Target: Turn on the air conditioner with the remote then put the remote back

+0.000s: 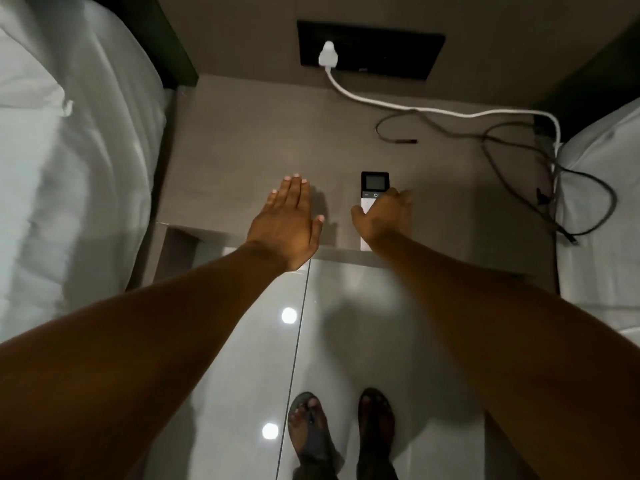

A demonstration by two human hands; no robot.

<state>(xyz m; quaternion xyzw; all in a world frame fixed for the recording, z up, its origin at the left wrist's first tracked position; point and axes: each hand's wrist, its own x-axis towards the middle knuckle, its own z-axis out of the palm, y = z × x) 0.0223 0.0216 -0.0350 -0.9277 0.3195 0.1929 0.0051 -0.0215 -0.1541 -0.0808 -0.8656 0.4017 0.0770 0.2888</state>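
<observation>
Sandalled feet (341,431) on tile, left hand (285,223) flat, released, right hand (382,216) grasping remote (371,199), cables (512,140) beyond.

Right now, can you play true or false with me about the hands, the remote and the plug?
1. The right hand is on the remote. True.
2. The left hand is holding the remote. False: it is flat and open, holding nothing, apart from the remote.
3. The remote lies on the bedside table. True, with its near end at the table's front edge.
4. The remote's screen faces down. False: the screen faces up, at the far end.
5. A white plug sits in the wall socket panel. True.
6. The white cable runs off to the left. False: it runs to the right.
</observation>
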